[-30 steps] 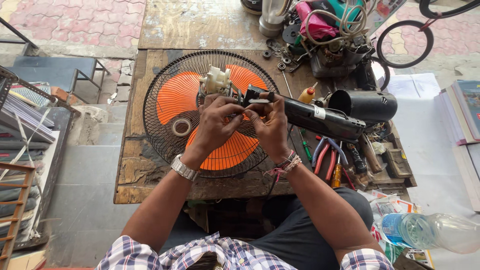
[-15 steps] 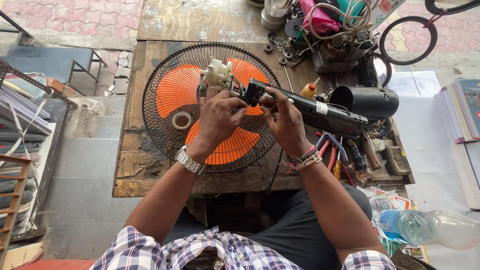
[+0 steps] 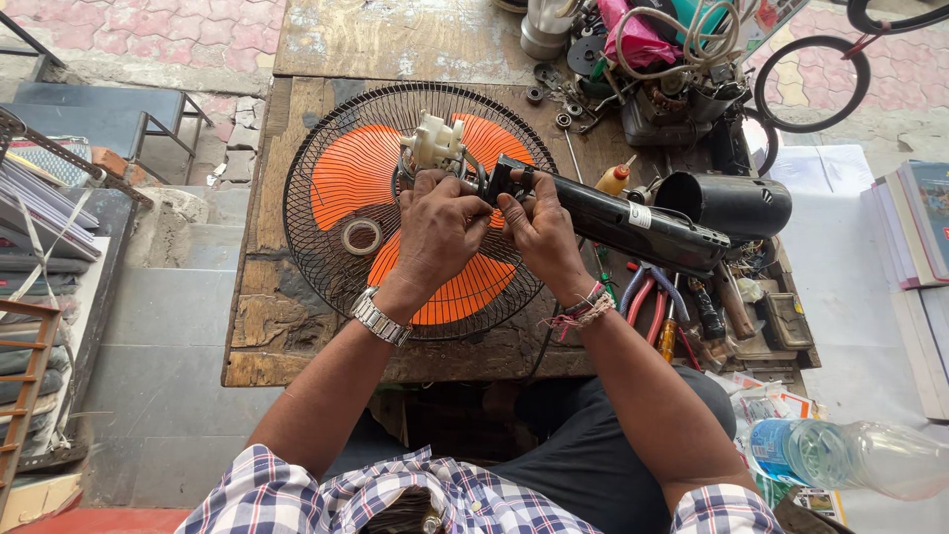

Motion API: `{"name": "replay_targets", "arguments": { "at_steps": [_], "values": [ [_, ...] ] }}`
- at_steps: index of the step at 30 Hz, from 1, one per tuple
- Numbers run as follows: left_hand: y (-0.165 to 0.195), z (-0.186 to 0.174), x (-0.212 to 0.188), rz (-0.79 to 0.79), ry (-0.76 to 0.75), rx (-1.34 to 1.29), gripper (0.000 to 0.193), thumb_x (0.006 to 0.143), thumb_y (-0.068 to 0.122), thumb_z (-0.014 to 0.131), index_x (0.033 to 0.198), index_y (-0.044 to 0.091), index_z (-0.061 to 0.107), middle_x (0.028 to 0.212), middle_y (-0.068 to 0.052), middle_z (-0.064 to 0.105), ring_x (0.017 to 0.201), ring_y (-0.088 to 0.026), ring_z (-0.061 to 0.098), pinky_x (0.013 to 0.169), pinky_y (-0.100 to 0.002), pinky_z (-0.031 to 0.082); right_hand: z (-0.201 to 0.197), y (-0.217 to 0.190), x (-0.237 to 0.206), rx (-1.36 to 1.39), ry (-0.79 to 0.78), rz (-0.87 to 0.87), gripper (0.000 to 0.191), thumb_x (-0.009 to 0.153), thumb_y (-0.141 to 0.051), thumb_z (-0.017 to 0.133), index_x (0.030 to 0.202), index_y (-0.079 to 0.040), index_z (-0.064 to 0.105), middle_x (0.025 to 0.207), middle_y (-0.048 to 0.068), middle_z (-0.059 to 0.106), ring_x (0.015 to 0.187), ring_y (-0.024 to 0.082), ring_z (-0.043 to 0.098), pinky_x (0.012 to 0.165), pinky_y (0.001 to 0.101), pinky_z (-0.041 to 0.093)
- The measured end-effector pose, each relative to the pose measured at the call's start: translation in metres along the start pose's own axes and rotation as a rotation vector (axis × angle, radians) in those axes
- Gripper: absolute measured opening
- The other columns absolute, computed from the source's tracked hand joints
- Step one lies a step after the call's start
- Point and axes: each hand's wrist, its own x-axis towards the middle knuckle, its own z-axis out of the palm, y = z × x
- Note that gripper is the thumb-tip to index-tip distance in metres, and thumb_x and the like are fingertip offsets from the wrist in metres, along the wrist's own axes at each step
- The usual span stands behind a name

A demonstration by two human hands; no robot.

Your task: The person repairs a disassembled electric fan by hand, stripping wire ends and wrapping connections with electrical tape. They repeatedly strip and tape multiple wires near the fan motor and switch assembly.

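A fan with orange blades [image 3: 346,178] lies face down inside its black wire guard [image 3: 301,213] on a worn wooden table [image 3: 267,326]. Its exposed motor with a cream gearbox [image 3: 435,143] sticks up at the centre. My left hand [image 3: 440,227], with a metal watch on the wrist, grips the motor body just below the gearbox. My right hand [image 3: 539,232], thread bands on the wrist, pinches the black neck joint [image 3: 502,178] where the black stand tube [image 3: 633,222] meets the motor. A roll of tape [image 3: 362,236] rests on the guard.
Right of the fan lie pliers with red handles [image 3: 647,297], screwdrivers, a small orange-capped bottle [image 3: 615,179] and a black cylinder housing [image 3: 727,203]. A tangle of motors and wires [image 3: 672,69] fills the far right. A plastic water bottle [image 3: 850,455] lies by my right knee.
Both hands stay on the motor and neck joint; my right hand has shifted slightly along the neck. The view has drifted a little.
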Motion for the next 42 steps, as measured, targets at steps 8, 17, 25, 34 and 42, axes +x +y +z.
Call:
{"name": "replay_targets", "arguments": {
  "at_steps": [8,17,25,34,42],
  "values": [
    [0.000,0.001,-0.001,0.019,-0.014,0.039,0.011,0.083,0.026,0.078,0.089,0.018,0.082,0.098,0.002,0.068,0.115,-0.024,0.051,0.091,-0.044,0.038,0.001,0.002,-0.001,-0.010,-0.034,-0.083,0.043,0.102,-0.017,0.063,0.140,-0.005,0.045,0.076,0.002,0.070,0.068,0.007,0.064,0.057,0.0242,0.049],
    [-0.002,-0.001,0.002,-0.004,-0.039,-0.034,0.013,0.083,0.027,0.079,0.092,0.018,0.082,0.100,0.001,0.067,0.113,-0.024,0.051,0.095,-0.044,0.040,-0.002,0.004,-0.004,-0.083,-0.027,-0.422,0.057,0.103,-0.001,0.064,0.149,-0.010,0.031,0.105,0.012,0.074,0.096,0.017,0.075,0.080,0.0307,0.061],
    [-0.002,0.000,0.005,-0.024,-0.051,-0.039,0.014,0.084,0.029,0.080,0.093,0.019,0.082,0.098,0.001,0.067,0.112,-0.023,0.051,0.093,-0.043,0.040,-0.010,0.006,-0.005,-0.081,-0.066,-0.412,0.065,0.101,0.000,0.065,0.154,-0.014,0.030,0.105,0.012,0.073,0.098,0.019,0.073,0.083,0.0328,0.061],
    [-0.003,0.002,0.004,-0.015,-0.036,-0.036,0.012,0.085,0.029,0.079,0.092,0.019,0.083,0.097,0.002,0.068,0.111,-0.023,0.051,0.094,-0.043,0.041,-0.024,0.002,-0.008,-0.281,-0.007,-0.565,0.072,0.094,-0.003,0.072,0.153,-0.016,0.033,0.115,0.012,0.070,0.106,0.023,0.072,0.089,0.0346,0.063],
    [-0.004,0.002,0.002,-0.006,-0.032,-0.011,0.010,0.085,0.027,0.079,0.089,0.019,0.082,0.097,0.002,0.068,0.112,-0.023,0.052,0.095,-0.044,0.040,-0.016,-0.005,-0.011,-0.579,0.060,-0.825,0.059,0.097,-0.003,0.071,0.147,-0.010,0.040,0.103,0.010,0.064,0.092,0.027,0.066,0.082,0.0426,0.056]
  ]
}}
